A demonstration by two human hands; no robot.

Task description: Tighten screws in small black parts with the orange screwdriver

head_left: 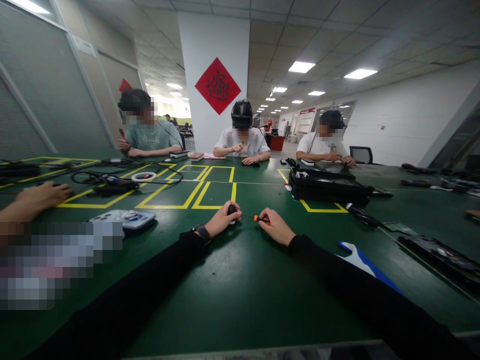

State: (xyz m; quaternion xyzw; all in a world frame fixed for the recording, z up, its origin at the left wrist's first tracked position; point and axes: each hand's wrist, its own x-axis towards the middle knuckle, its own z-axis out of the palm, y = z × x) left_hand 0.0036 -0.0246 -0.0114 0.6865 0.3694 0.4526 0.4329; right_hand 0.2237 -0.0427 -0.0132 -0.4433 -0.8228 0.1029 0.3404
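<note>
1. Stretching wide before us, the green bench (225,310) lies beneath all the action.
2. Now look: the left hand (221,221) pinches a small black piece (232,210), the right hand (276,227) grips an orange-and-black screwdriver (258,218) by its handle.
3. That screwdriver lies between them, long axis crosswise, shaft pointing leftward at the piece! Light and stiff, I'd judge; hold the handle.
4. And the black piece, in the left fingers: probably light, hard, perhaps slippery; best held by its sides.

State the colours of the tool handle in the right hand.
The tool handle is orange and black, seen in the head view.
</note>
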